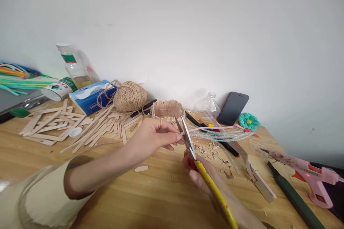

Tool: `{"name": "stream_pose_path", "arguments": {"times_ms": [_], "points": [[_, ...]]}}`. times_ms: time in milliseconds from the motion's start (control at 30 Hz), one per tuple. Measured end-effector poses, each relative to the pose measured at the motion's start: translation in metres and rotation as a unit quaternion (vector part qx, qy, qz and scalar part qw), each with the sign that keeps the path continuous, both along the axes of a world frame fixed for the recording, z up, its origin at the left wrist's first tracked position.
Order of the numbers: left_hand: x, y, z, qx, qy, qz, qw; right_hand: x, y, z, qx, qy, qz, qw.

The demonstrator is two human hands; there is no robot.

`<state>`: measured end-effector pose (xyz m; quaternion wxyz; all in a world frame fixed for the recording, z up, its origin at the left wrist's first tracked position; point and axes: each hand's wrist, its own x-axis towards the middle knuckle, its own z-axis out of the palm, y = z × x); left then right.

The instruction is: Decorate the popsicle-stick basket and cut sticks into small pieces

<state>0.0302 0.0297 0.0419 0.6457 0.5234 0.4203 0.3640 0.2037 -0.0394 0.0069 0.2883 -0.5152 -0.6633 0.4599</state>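
My right hand (197,177) is wrapped around scissors (190,143) with yellow-covered handles. Their blades stand partly apart and point up and away. My left hand (158,134) is closed in a pinch right beside the blades. A small pale bit shows at its fingertips, too small to name. Just beyond both hands sits a low oval basket (168,109) built from short wooden pieces. Small wood scraps (211,150) lie scattered to the right of the blades, and one short rounded stick piece (141,168) rests below my left hand.
Craft sticks (51,125) are heaped at left near a twine ball (130,96) and a blue tissue pack (92,94). Glittery strands (220,135), a phone (233,107) and a teal flower (249,121) lie right. A pink glue gun (306,170) shows a red light.
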Motion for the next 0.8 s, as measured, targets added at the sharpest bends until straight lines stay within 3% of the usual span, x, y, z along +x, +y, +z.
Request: {"name": "stream_pose_path", "arguments": {"times_ms": [200,467,800], "points": [[-0.0014,-0.0015,0.0012,-0.001,0.016,-0.011,1.0,0.0004,-0.0008,0.0038,-0.015,-0.016,-0.001,1.0],[-0.0014,-0.0025,0.0027,0.03,0.021,-0.011,0.999,-0.0026,-0.0025,-0.0003,0.037,-0.062,-0.013,0.997],[0.0001,-0.0054,0.0047,0.025,0.014,0.0,1.0,-0.0052,-0.0032,-0.0032,0.034,-0.089,-0.031,0.995]]}}
